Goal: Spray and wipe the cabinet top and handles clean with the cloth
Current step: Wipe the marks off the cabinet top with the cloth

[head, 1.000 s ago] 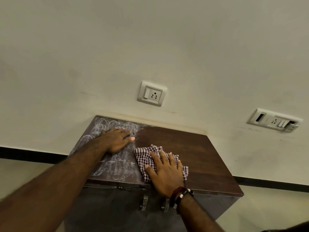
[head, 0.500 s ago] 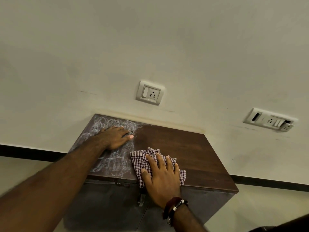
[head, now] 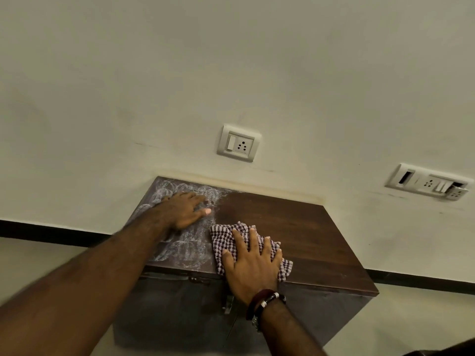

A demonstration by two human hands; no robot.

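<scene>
Cabinet top (head: 295,227), front edge: flat right hand (head: 253,268) presses cloth (head: 223,240); left hand (head: 185,211) spread.

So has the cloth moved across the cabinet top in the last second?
Yes. The cloth slid left with the right hand, further into the white residue, judged against the cabinet top.

Your cabinet top (head: 295,227) is dark wood, with its back edge against the wall. The left half carries whitish swirled residue; the right half shows bare grain. Your left hand (head: 183,210) lies flat near the back left corner. The checked cloth (head: 223,240) lies at the front edge, under your right hand (head: 253,265).
</scene>
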